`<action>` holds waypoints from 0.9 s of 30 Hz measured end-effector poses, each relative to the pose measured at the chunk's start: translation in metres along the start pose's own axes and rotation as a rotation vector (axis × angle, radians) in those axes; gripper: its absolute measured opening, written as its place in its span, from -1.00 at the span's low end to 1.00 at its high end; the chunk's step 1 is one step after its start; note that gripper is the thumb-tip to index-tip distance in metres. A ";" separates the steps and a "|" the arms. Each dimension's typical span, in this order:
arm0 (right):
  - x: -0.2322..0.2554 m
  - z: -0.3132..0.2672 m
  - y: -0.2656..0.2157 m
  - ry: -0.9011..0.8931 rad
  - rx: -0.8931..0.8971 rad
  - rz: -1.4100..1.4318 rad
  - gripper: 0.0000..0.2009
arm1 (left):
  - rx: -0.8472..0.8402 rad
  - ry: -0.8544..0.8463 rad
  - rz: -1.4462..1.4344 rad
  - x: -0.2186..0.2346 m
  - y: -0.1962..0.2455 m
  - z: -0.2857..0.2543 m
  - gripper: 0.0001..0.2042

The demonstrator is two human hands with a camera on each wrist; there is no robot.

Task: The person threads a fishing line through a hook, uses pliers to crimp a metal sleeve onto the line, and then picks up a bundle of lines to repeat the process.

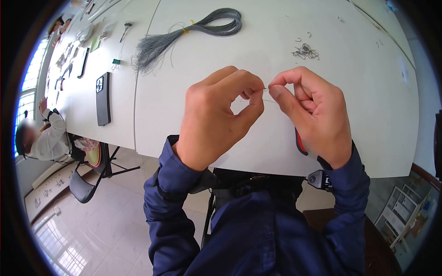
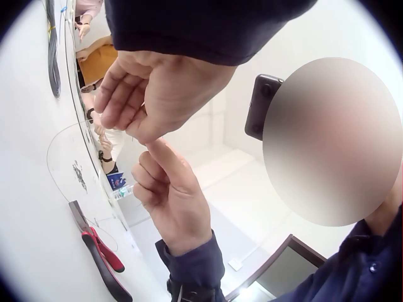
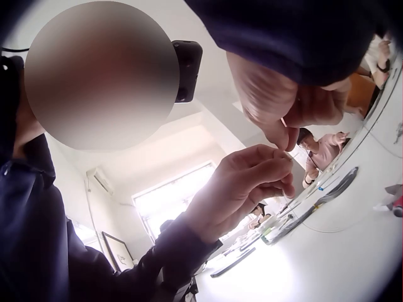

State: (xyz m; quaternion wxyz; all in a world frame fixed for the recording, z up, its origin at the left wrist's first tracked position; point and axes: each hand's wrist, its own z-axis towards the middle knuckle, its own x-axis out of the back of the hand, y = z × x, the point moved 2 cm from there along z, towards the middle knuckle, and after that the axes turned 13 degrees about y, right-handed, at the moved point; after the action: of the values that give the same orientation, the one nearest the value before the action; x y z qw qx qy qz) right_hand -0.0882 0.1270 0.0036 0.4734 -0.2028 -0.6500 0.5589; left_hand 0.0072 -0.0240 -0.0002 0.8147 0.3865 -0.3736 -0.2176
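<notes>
Both hands meet fingertip to fingertip above the table, in the middle of the head view. The left hand [image 1: 214, 112] pinches a small fish hook [image 1: 265, 89] between thumb and index finger; little of it shows. Right against it, the right hand [image 1: 320, 108] pinches with thumb and index finger, its other fingers curled; I cannot tell exactly what lies in this pinch, though it looks like thin line. A fine grey line [image 2: 48, 160] bows out in a wide loop beside the hands in the left wrist view.
A pile of hooks [image 1: 305, 51] and a tied bundle of grey line [image 1: 216, 23] lie on the white table [image 1: 262, 55]. Red-handled pliers [image 2: 101, 258] lie below the right hand. A phone [image 1: 103, 99] rests at the left. Another person [image 1: 50, 135] sits beyond it.
</notes>
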 end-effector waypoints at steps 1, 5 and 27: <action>-0.001 0.002 0.003 -0.011 -0.015 0.021 -0.90 | -0.009 -0.008 -0.003 0.000 0.000 -0.001 -0.88; -0.003 0.010 0.014 -0.074 -0.104 0.141 -0.88 | -0.029 -0.007 -0.012 0.001 0.002 -0.002 -0.88; -0.018 -0.009 0.005 0.158 -0.052 0.180 -0.92 | 0.000 0.084 -0.100 0.004 0.008 0.002 -0.89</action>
State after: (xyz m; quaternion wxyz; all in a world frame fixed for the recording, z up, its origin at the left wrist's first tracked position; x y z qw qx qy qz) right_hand -0.0740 0.1191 -0.0086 0.4655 -0.3160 -0.6042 0.5642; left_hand 0.0087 -0.0222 0.0087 0.8177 0.4136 -0.3194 -0.2413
